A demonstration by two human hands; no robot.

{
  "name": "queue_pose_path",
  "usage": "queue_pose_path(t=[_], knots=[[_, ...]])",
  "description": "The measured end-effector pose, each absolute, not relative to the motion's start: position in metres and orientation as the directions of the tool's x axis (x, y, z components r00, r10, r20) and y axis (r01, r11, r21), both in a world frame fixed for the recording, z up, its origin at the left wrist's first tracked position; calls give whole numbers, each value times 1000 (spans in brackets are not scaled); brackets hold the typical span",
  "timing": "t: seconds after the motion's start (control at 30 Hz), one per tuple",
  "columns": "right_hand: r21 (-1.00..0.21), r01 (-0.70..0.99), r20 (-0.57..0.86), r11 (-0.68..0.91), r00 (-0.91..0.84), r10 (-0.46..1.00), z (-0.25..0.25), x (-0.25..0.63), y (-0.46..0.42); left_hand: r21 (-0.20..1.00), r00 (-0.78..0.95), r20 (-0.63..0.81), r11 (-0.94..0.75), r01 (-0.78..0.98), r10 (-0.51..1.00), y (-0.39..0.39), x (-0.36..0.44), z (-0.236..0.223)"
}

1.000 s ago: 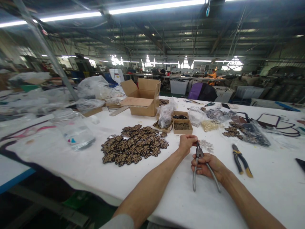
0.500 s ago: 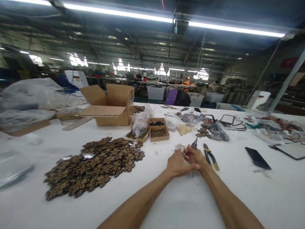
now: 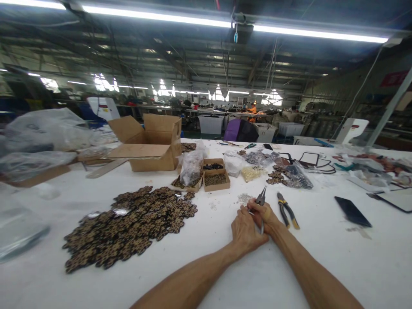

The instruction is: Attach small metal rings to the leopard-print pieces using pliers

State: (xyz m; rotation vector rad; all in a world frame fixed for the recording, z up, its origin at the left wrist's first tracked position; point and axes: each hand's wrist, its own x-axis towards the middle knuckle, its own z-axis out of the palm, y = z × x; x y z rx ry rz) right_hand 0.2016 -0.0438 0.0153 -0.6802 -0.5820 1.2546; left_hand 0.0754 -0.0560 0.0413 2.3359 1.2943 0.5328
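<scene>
My right hand is closed round a pair of grey pliers, whose jaws point away from me and stand slightly apart. My left hand lies against the right one with its fingers curled; whether it holds anything is hidden. Both hands rest on the white table. A small heap of tiny silver parts lies just beyond the pliers' tip. A big spread of brown leopard-print flower pieces covers the table to the left.
Yellow-handled pliers lie right of my hands, a black phone further right. Small trays of beads, plastic bags and an open cardboard box stand behind. More bags are piled at far left.
My head turned right, so the view shifted. My hands came together: the left moved from the pliers' tip down against the right hand, and the pliers' handles are now covered.
</scene>
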Motion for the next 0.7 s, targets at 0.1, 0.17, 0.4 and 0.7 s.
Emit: queue_pose_path(t=[0.1,0.17,0.4,0.7], knots=[[-740,-652,13,164,231,973,13,201,-42,513,490,127,-480,711,862,-56,76,43],[-742,-650,6,162,235,972,14,200,-42,516,487,133,-480,709,863,-57,75,43],[-746,-650,-8,145,227,974,20,197,-46,541,485,158,-486,686,860,-57,73,44],[-748,-651,-15,128,210,978,20,196,-45,547,491,145,-483,683,859,-56,72,44]])
